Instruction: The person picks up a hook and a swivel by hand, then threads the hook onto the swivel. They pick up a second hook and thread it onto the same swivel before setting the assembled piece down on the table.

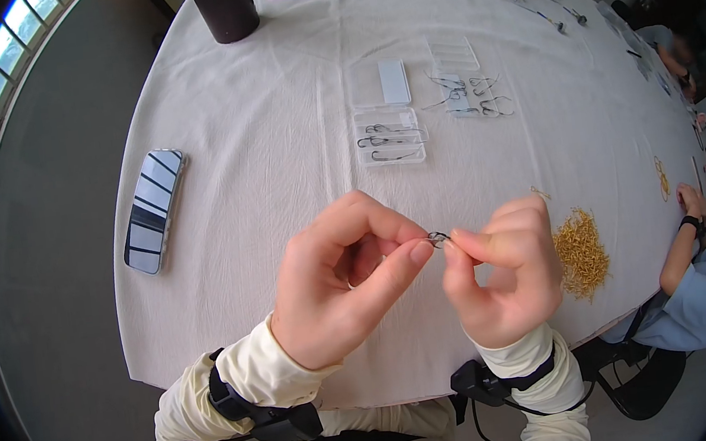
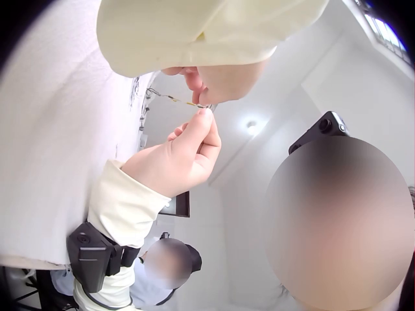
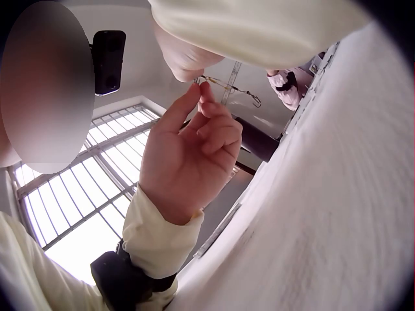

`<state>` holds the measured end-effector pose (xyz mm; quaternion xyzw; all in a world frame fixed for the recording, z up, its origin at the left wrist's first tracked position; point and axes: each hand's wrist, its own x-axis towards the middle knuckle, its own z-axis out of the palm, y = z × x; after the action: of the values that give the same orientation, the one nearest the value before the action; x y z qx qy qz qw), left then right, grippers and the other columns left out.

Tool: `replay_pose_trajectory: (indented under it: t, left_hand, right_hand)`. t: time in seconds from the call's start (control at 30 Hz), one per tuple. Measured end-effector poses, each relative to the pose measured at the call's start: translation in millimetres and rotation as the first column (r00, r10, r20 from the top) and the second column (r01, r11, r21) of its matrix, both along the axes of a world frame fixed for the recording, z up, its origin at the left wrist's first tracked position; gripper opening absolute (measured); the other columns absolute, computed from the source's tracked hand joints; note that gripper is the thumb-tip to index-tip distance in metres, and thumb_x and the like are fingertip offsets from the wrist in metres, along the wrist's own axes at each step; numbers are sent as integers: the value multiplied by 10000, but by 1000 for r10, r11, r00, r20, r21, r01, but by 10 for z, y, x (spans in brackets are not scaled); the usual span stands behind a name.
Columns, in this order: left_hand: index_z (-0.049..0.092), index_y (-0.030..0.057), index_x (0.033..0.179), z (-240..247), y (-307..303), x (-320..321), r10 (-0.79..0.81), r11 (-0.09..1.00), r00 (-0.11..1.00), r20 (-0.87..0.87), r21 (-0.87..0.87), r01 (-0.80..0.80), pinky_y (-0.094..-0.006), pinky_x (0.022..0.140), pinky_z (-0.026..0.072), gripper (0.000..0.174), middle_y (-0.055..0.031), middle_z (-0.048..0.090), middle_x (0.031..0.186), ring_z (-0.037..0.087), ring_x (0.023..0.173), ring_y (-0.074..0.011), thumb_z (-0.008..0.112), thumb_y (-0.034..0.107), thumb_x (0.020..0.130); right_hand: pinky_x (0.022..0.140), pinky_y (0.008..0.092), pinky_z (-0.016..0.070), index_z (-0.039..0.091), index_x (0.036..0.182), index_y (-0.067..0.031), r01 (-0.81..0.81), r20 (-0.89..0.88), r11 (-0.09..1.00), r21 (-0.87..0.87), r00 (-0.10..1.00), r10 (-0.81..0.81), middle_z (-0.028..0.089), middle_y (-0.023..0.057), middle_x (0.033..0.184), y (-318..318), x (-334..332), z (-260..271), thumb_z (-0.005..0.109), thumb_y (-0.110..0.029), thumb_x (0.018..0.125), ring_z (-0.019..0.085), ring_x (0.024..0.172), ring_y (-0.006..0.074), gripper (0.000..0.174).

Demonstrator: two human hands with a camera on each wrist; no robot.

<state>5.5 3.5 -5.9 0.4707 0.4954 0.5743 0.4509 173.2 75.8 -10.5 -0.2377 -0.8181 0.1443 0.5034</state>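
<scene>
Above the front of the table both hands meet at a small dark metal fishing hook rig [image 1: 437, 238]. My left hand [image 1: 346, 278] pinches it between thumb and index finger. My right hand [image 1: 505, 273] pinches its other side, fingertips close to the left ones. In the right wrist view the rig [image 3: 232, 87] shows a gold-coloured section and a dark curved end that sticks out from the fingertips. The left wrist view shows the same thin rig [image 2: 172, 98], partly covered by the fingers.
Beside my right hand lies a heap of small gold metal pieces [image 1: 582, 255]. Farther back are clear plastic boxes with dark hooks, one left [image 1: 393, 148], one right [image 1: 453, 54]. A phone [image 1: 155, 210] lies left; a dark cup [image 1: 223, 9] stands behind. Another person [image 1: 691, 286] sits right.
</scene>
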Motion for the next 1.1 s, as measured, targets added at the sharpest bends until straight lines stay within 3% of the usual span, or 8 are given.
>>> replay_pose_trajectory:
  t: [0.07,0.2,0.3,0.47,0.7,0.77,0.87,1.1]
  left_hand:
    - [641,10,899,46,-9,3,-15,995,992,129,-99,28,-232,684,388,71,-21,578,901,474,761,-65,691,57,915]
    - [638,12,898,55,-3,-8,-23,993,979,201,-110,46,-230,683,386,69,-19,577,898,471,758,-66,689,55,917]
    - [632,17,890,43,-3,-30,-30,995,990,134,-92,42,-230,682,385,65,-19,575,895,468,759,-65,681,50,918]
    - [609,26,850,35,14,-78,-7,999,996,-84,37,10,-228,655,363,74,-20,563,878,454,736,-66,678,20,877]
    - [619,26,839,180,22,-194,-58,997,964,-260,35,69,-228,628,358,51,-10,547,859,452,732,-67,659,-5,841]
    - [626,21,853,208,19,-212,-259,941,961,95,-198,273,-219,645,365,40,-4,552,856,469,753,-68,661,2,848]
    - [645,11,932,108,-2,-215,-378,868,857,350,-189,459,-203,678,426,78,7,639,886,523,766,-37,638,86,913]
    - [659,9,917,156,14,-233,-430,774,743,514,-213,596,-259,782,426,102,-21,616,914,542,861,-107,636,105,889]
  right_hand:
    - [673,316,377,668,909,-113,6,9,1000,29,1000,-6,576,-25,746,-3,-5,-4,798,31,665,527,681,178,312]
    - [667,315,374,669,907,-114,14,15,999,32,1000,-15,573,-28,742,-3,-7,-14,798,29,670,527,679,175,305]
    - [665,313,371,669,906,-112,-5,14,1000,17,1000,5,583,-27,741,-5,-16,-3,789,33,677,532,679,174,297]
    - [669,302,372,675,862,-102,-94,-19,965,-246,996,92,611,-17,745,-21,-34,-9,760,45,687,542,684,172,243]
    - [666,302,431,712,917,-73,-177,53,951,-255,979,197,626,16,773,155,55,86,737,51,701,555,698,173,250]
    - [649,290,463,732,961,-66,-290,46,914,-282,948,315,636,34,814,191,86,127,749,67,717,562,720,172,279]
    - [634,275,469,749,975,-71,-486,-40,809,-329,864,503,635,29,844,239,57,77,768,77,720,565,742,163,296]
    - [645,274,463,757,975,-78,-645,-209,649,-403,755,621,622,10,852,249,65,46,809,53,718,560,750,145,294]
